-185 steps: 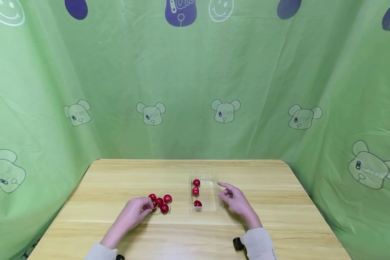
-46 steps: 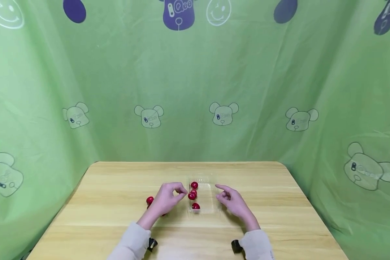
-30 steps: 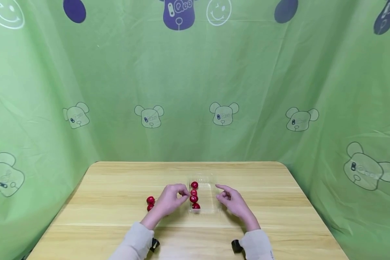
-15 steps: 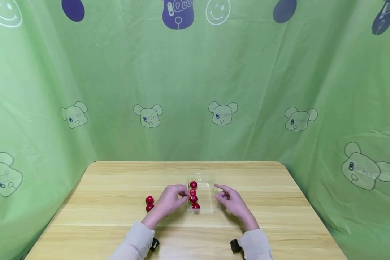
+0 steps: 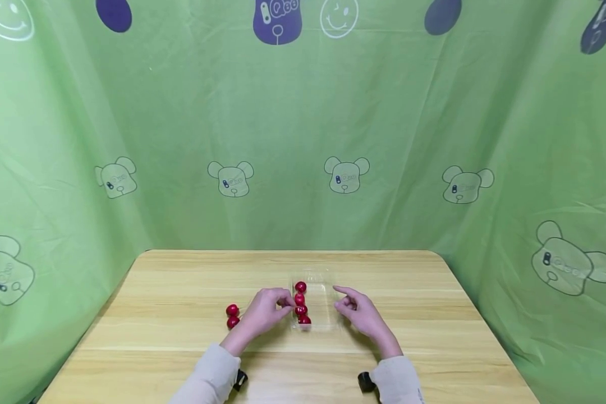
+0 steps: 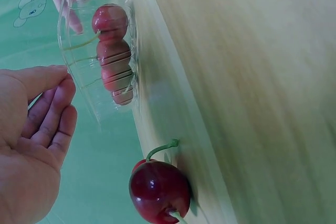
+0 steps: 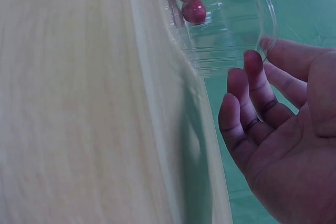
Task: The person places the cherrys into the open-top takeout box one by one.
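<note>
Itemised, largest first: our wooden table; clear plastic tray at centre, four cherries lined along its left side; our left hand, fingers loosely curled, empty, beside the tray's left wall; our right hand, fingers relaxed, at its right; two loose cherries further left.

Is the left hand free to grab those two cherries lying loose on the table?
Probably yes. The left hand seems to hold nothing, and the two loose cherries lie on the bare table just to its left, with nothing between them.
</note>
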Demonstrator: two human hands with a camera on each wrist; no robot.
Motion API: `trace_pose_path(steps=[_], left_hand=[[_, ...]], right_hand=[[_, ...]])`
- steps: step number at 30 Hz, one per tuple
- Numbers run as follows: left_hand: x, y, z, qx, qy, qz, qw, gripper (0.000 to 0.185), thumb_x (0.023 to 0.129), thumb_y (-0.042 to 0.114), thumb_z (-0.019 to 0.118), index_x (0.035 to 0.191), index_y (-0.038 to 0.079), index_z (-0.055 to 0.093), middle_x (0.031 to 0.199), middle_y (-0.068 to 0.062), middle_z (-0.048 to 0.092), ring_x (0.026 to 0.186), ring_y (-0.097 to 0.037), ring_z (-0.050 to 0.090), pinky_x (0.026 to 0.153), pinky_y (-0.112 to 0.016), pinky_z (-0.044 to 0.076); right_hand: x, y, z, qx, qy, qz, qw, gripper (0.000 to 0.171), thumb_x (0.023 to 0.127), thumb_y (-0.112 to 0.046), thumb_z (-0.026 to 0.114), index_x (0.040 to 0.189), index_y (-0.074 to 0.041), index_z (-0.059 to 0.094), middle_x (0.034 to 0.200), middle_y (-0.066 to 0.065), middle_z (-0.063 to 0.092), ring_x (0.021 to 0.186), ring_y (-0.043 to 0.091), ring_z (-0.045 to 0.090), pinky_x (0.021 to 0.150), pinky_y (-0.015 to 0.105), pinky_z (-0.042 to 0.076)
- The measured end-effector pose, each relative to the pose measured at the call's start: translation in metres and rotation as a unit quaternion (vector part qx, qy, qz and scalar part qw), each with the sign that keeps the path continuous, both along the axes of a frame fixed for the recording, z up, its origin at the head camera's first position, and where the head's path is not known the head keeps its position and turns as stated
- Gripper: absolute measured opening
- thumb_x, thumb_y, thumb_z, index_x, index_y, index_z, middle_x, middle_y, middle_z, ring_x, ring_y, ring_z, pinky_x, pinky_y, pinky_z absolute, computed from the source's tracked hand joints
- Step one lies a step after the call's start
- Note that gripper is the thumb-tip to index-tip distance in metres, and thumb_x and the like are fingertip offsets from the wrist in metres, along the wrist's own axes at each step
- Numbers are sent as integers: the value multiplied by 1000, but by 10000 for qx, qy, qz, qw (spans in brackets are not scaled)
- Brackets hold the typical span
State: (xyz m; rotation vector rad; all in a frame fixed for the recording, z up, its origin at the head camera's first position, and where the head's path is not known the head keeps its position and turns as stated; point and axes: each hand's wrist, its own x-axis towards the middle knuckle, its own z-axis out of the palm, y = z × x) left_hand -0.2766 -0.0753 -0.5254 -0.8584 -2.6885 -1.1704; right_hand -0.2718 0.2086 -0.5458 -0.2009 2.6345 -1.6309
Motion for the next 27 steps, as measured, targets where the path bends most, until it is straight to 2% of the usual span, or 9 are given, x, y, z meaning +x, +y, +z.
trace_pose_path(steps=[7, 11, 15, 21, 24, 27], left_hand=[[1, -3, 0, 4, 39, 26, 10000, 6, 92, 8, 76, 96, 12, 77, 94, 2, 77, 86, -5, 67, 85, -29, 59], [3, -11, 3, 72, 83, 155, 9998, 5, 93, 10, 75, 97, 12, 77, 94, 2, 77, 87, -6, 68, 85, -33, 60], [3, -24, 4, 172, 321, 328, 9988, 4, 93, 11, 76, 95, 14, 77, 92, 2, 77, 86, -6, 69, 83, -36, 61], [3, -46, 8, 464, 620, 604, 9952, 17, 89, 4, 78, 89, 20, 76, 86, 7, 76, 82, -7, 69, 79, -39, 62], [3, -56, 10, 555, 664, 798, 9930, 19, 88, 2, 78, 88, 21, 76, 85, 9, 76, 82, -7, 69, 79, -39, 61], [4, -67, 13, 594, 514, 973, 9921, 20, 89, 3, 77, 89, 22, 76, 86, 8, 76, 84, -9, 69, 80, -42, 60]], right_hand=[[0, -1, 0, -12, -30, -35, 10000, 52, 97, -9, 71, 147, -5, 56, 97, 9, 64, 80, 15, 55, 66, 20, 48], [0, -1, 1, -9, -38, -37, 10000, 52, 97, -10, 71, 147, -6, 56, 97, 8, 63, 81, 15, 55, 66, 20, 48], [-1, -2, 1, 2, -50, -47, 10000, 52, 97, -9, 71, 146, -6, 56, 97, 8, 64, 81, 15, 55, 66, 20, 48], [-1, -3, 2, -9, -26, -3, 10000, 52, 97, -10, 71, 146, -5, 56, 97, 8, 64, 81, 15, 56, 66, 20, 49], [0, -2, 3, -11, -21, 53, 10000, 51, 98, -11, 70, 147, -6, 56, 96, 9, 64, 81, 15, 56, 66, 21, 49], [0, -1, 3, -14, -35, 93, 9999, 50, 99, -11, 69, 147, -6, 56, 95, 8, 64, 80, 14, 56, 66, 21, 49]])
